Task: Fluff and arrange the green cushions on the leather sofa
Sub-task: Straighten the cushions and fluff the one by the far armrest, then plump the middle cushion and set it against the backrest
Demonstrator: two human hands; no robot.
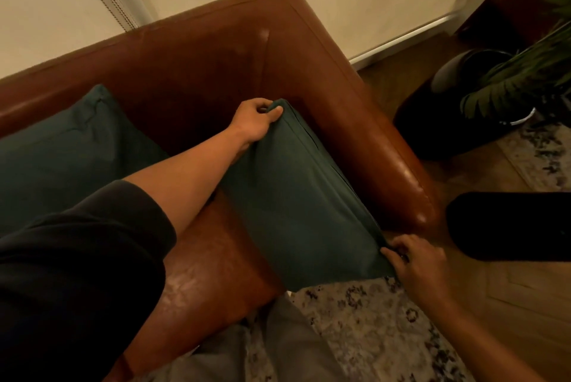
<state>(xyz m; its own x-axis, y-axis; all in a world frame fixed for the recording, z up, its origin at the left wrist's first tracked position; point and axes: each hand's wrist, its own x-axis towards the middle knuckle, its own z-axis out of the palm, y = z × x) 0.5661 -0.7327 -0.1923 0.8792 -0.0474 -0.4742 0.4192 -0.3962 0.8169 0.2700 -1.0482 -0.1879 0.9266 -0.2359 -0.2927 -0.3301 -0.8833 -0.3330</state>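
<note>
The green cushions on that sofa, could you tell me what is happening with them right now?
A person is holding one green cushion by two corners: the left hand grips the far top corner and the right hand pinches the near corner. It stands on edge against the armrest of the brown leather sofa. A second green cushion leans against the backrest, untouched.

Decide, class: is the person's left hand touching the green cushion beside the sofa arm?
Touching. The head view shows the left hand pinching the far top corner of the green cushion, fabric bunched between thumb and fingers.
</note>
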